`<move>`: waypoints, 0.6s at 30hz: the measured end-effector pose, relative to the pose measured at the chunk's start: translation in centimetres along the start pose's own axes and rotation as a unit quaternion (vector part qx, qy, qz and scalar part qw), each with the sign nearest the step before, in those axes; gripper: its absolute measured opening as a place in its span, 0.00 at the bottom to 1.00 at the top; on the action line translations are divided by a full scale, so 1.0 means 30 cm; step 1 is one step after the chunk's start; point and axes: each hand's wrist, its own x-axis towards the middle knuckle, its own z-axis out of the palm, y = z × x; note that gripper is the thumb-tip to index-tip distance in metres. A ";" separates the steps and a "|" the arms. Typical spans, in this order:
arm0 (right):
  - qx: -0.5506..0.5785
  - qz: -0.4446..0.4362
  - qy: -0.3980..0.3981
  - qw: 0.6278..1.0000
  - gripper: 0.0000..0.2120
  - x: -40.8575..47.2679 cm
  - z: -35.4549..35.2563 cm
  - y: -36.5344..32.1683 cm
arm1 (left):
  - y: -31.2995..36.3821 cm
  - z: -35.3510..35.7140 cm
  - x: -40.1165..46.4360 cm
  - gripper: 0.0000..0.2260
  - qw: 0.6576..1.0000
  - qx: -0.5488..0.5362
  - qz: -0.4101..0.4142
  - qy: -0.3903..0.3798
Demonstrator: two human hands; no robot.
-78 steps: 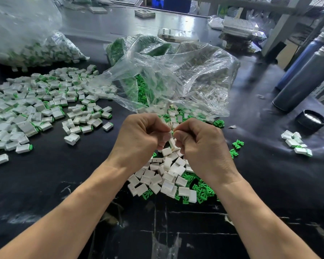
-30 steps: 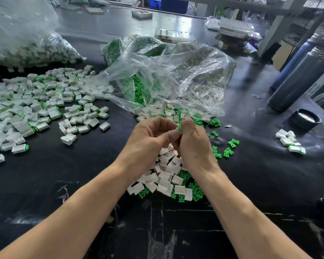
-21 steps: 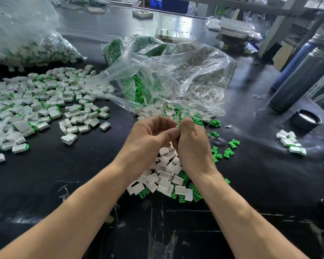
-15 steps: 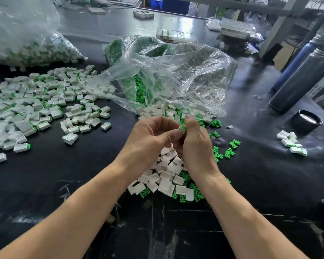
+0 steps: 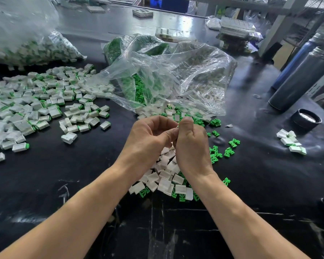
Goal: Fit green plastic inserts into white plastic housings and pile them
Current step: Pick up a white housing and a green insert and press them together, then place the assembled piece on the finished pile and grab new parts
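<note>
My left hand (image 5: 148, 141) and my right hand (image 5: 192, 146) meet above the table's middle, fingers curled and fingertips pressed together. They pinch a small part between them; it is almost wholly hidden by the fingers. Under the hands lies a heap of white housings (image 5: 165, 176) mixed with loose green inserts (image 5: 215, 154). A broad pile of assembled white-and-green pieces (image 5: 36, 107) spreads over the left of the black table (image 5: 64, 184).
A crumpled clear bag (image 5: 166, 77) with green inserts and white housings lies behind the hands. Another full bag (image 5: 26, 38) sits at far left. Dark cylinders (image 5: 303, 79), a black cap (image 5: 306, 118) and a few assembled pieces (image 5: 291, 142) stand at right.
The hands have stayed together over the heap. The green bit that showed between the fingertips half a second ago is now covered by the fingers.
</note>
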 end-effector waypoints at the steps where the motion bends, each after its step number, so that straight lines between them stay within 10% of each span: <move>1: -0.003 -0.006 0.006 1.000 0.30 0.000 0.004 0.003 | 0.000 0.000 0.000 0.03 1.000 -0.002 0.000 0.002; 14: -0.022 0.046 -0.009 0.999 0.32 0.028 -0.041 0.028 | -0.004 -0.020 0.013 0.03 0.999 0.043 0.002 0.014; 18: -0.077 0.032 0.014 0.996 0.14 0.045 -0.087 0.037 | -0.009 -0.056 0.027 0.04 0.995 0.092 -0.002 0.031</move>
